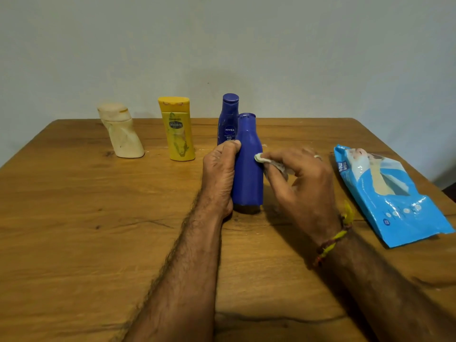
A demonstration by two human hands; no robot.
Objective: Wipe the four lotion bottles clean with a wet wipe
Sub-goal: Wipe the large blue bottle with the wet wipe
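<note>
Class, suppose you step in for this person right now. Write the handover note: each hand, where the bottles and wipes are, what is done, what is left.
Left hand grips the near blue bottle, upright on the table.
Right hand pinches the wet wipe against that bottle's right side.
Nivea bottle stands just behind; yellow bottle and cream bottle stand to the left, both with visible smears.
Wipes pack lies at right.
Done: none clearly finished. Left: finish this bottle, then likely the other three.

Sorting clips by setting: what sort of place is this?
Probably a room in a home: a plain wooden table against a bare painted wall, with lotion bottles and a wet-wipe pack.
</note>
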